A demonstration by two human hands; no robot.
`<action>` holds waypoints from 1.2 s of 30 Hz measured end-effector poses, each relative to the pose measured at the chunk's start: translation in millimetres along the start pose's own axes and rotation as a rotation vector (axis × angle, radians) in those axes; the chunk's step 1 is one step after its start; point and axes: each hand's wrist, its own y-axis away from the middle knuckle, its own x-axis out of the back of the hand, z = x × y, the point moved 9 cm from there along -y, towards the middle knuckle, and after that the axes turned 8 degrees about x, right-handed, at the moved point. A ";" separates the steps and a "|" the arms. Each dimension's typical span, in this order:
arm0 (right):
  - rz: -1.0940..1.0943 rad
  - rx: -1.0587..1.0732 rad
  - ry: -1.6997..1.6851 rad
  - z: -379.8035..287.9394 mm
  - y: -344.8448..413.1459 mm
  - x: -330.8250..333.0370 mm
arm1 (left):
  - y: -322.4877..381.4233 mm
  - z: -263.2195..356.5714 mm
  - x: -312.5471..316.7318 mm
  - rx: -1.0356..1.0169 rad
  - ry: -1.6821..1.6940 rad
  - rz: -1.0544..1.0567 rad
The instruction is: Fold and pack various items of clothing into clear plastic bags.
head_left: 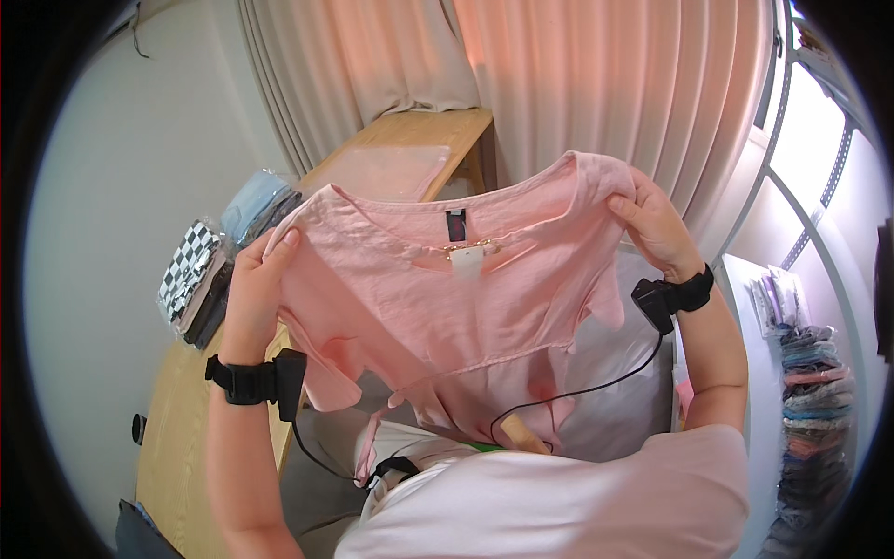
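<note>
A pink short-sleeved garment (447, 300) hangs spread in the air in front of me, its neckline at the top. My left hand (262, 279) pinches one shoulder between thumb and fingers. The other shoulder is gripped by my right hand (649, 216). Inside the back of the neck sits a dark label (456, 225) bearing writing. Below it, a gold-coloured chain (475, 248) and a small white tag (466, 260) lie at the neck opening. The lower part of the garment falls towards my body and is partly hidden. A black strapped device is on each wrist, with a cable.
A long wooden table (167, 419) runs along the left, bearing a clear plastic bag (391, 168) and packed folded clothes (192, 269). Curtains (594, 91) hang behind. At the right stand a metal rack (803, 216) and a tall stack of folded clothes (816, 391).
</note>
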 end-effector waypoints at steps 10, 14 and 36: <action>0.037 -0.130 0.140 42.6 13.1 -7.2 | 15.0 5.0 -9.8 0.024 -0.231 -0.019; -0.033 -0.292 0.094 60.0 14.6 4.6 | 17.0 0.3 -6.1 0.053 -0.203 -0.119; 0.030 -0.432 -0.626 87.6 -15.4 -189.9 | 14.6 -9.3 -104.8 -0.199 -0.263 0.202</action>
